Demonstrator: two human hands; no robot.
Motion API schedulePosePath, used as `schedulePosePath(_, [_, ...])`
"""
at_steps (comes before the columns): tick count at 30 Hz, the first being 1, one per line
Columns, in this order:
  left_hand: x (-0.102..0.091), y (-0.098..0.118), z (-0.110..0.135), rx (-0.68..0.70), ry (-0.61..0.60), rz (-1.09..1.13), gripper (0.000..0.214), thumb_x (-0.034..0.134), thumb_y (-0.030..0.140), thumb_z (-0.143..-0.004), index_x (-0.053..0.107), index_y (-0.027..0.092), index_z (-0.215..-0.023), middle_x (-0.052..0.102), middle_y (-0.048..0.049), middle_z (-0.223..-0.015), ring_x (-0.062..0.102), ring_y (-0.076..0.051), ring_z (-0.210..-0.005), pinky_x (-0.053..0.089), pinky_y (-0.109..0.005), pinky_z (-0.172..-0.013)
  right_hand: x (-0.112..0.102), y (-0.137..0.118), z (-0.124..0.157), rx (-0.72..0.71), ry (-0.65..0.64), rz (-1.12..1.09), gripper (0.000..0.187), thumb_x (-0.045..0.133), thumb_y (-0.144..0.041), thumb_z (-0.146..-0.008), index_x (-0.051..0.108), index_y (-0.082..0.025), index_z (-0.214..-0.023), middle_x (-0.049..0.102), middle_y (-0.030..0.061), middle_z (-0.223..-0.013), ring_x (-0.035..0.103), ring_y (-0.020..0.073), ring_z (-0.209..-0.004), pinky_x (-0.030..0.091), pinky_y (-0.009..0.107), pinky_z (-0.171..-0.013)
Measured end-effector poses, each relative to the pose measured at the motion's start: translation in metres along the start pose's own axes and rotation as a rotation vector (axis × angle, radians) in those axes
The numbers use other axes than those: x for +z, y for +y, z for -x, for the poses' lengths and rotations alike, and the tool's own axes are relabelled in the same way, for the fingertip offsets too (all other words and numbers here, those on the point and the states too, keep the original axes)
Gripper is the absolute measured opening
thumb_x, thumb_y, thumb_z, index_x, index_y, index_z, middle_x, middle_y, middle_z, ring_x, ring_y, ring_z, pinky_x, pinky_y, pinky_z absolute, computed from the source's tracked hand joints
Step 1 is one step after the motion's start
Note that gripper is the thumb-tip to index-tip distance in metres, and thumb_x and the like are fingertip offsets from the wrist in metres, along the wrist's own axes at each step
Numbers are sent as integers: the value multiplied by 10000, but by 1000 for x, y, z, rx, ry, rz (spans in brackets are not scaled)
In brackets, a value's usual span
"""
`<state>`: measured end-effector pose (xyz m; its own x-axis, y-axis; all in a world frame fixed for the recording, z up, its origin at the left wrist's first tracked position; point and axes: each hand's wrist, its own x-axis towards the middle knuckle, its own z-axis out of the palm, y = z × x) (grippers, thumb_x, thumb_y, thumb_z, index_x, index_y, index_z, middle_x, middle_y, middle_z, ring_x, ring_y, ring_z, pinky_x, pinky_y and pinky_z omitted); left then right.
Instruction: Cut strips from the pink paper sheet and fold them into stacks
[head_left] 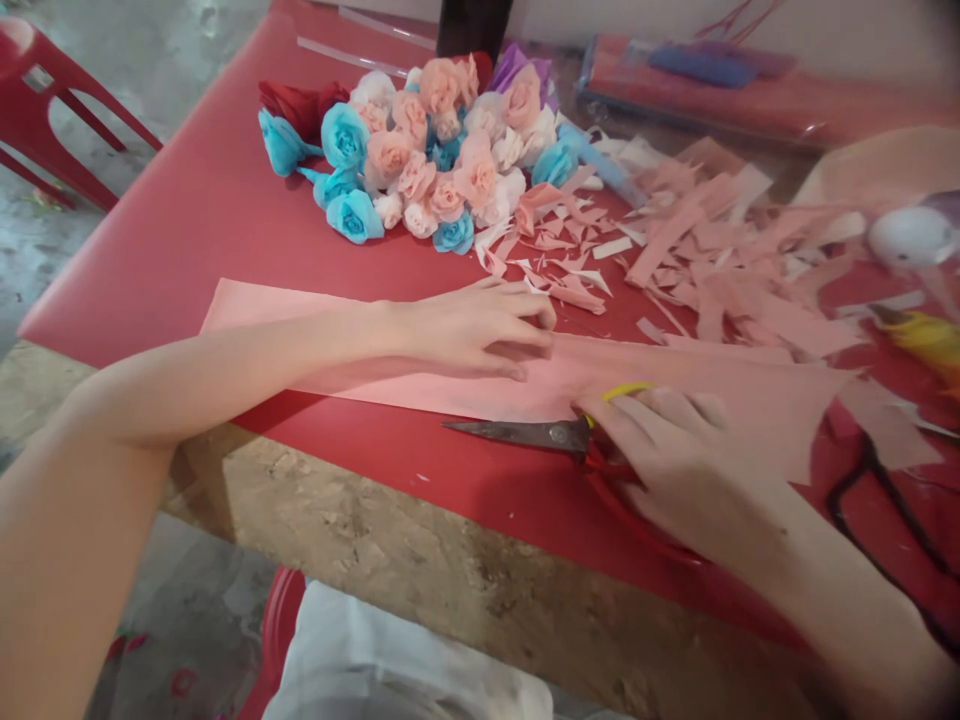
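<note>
My left hand point(480, 325) lies palm down on the long pink paper strip point(536, 390), its fingers loosely spread and bent at the knuckles, pinching nothing that I can see. My forearm crosses the strip's left part. My right hand point(675, 440) is at the strip's right part, fingers curled round the yellow and red handles of the scissors point(517, 432) — a closed grip, though I cannot tell how each finger sits in the loops. The blades look pressed together and point left, just beside the strip's near edge.

The strip itself lies lengthwise on the red tabletop point(180, 230), under both my hands. Beyond it sits a cluster of paper flowers point(442, 180) in peach, blue, white and red, with some purple at the back. Beyond its right part spreads a heap of pink and white paper scraps point(720, 240). Off the strip's right end lies a thin dark object point(874, 470) — too blurred to name.
</note>
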<state>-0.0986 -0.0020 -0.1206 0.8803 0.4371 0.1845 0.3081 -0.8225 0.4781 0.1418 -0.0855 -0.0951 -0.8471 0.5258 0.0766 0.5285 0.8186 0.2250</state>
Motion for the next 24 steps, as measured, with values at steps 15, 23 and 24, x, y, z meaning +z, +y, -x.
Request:
schedulePosePath(15, [-3, 0, 0, 7, -8, -2, 283, 534, 368, -860, 632, 189, -1056, 583, -107, -1112, 514, -241, -1035, 345, -354, -892, -3, -3, 3, -59, 21, -29, 393, 415, -55, -729, 601, -53, -1075, 609, 50, -667, 485, 196, -689, 313, 320, -661])
schedulePosePath(23, [-12, 7, 0, 8, 16, 54, 267, 528, 346, -874, 646, 182, -1048, 606, -107, -1033, 545, -196, -953, 395, -309, -856, -3, -1, 8, -21, 46, -61, 354, 416, -31, -702, 625, -61, -986, 627, 55, -674, 480, 180, -672, 297, 291, -654])
schedulePosePath(24, [-12, 7, 0, 13, 13, 56, 257, 522, 334, -878, 654, 178, -1033, 608, -107, -1031, 547, -193, -952, 394, -306, -859, -2, 0, 10, -15, 43, -65, 356, 416, -27, -695, 625, -61, -982, 629, 53, -672, 481, 180, -672, 299, 291, -654])
